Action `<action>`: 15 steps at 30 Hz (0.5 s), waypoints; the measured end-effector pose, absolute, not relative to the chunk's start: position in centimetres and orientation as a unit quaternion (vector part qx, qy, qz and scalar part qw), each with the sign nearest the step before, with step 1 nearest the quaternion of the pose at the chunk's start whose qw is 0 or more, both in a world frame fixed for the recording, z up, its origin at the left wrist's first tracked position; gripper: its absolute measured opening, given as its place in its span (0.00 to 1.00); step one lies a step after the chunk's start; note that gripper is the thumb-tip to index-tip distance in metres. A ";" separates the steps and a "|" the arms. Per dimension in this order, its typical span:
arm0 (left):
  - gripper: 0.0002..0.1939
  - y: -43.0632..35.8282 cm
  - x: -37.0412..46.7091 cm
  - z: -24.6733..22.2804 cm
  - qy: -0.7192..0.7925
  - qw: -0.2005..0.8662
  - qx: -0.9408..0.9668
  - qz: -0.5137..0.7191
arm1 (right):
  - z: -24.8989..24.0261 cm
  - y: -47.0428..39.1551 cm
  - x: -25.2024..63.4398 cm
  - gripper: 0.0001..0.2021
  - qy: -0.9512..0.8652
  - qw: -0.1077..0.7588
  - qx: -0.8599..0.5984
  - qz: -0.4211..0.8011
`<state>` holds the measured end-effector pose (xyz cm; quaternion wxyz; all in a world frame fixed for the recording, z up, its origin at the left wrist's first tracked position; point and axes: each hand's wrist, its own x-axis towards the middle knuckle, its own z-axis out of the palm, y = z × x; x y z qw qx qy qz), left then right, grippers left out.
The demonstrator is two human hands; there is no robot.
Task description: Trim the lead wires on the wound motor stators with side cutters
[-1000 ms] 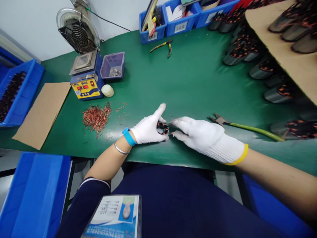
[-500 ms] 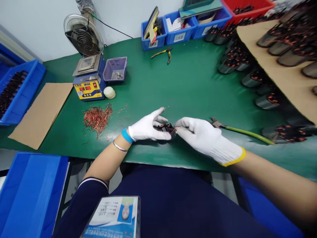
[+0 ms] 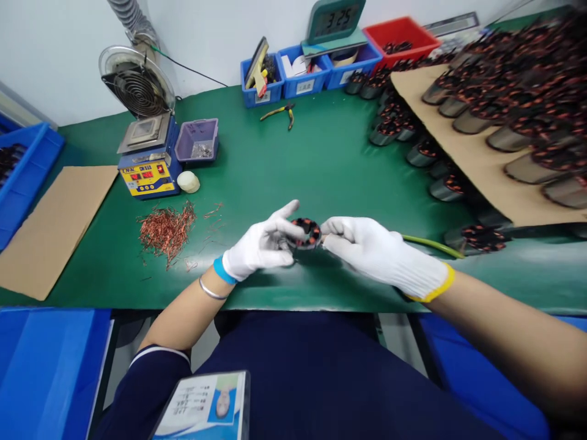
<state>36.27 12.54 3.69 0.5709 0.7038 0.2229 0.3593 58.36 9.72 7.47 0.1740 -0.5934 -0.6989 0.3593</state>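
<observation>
A ring-shaped motor stator point(image 3: 313, 230) with copper windings and black insulation stands between my gloved hands, its round opening tilted toward me. My left hand point(image 3: 263, 244) has its fingers round the stator's left side, with one finger stretched out above. At the stator's right edge, my right hand point(image 3: 360, 244) pinches a short wire lead, mostly hidden by the fingertips. Behind my right hand, the green handle of a pair of cutters point(image 3: 433, 245) shows; the jaws are hidden. Another stator point(image 3: 477, 238) lies on its side farther right.
Copper wire offcuts point(image 3: 167, 233) lie in a heap at left, near a solder pot point(image 3: 149, 168) and a purple bin point(image 3: 198, 137). Yellow-handled pliers point(image 3: 278, 113) lie at the back. Many stators crowd a cardboard sheet point(image 3: 415, 91) on the right. Blue bins point(image 3: 305, 85) line the wall.
The stator has turned so that its round opening faces me more. My left fingers have shifted on it, while my right hand keeps its pinch. The camera view has swung right.
</observation>
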 end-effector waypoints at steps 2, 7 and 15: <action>0.17 11.7 36.5 4.0 0.188 0.398 0.812 0.383 | 7.3 9.8 58.7 0.12 -0.686 0.178 -0.577 0.407; 0.20 10.3 37.3 3.8 0.219 0.182 0.816 0.504 | 8.2 9.1 58.7 0.14 -0.711 0.184 -0.571 0.367; 0.29 13.5 37.2 3.1 0.339 0.841 0.409 0.103 | 8.5 8.7 57.0 0.16 -0.771 0.104 -0.625 0.064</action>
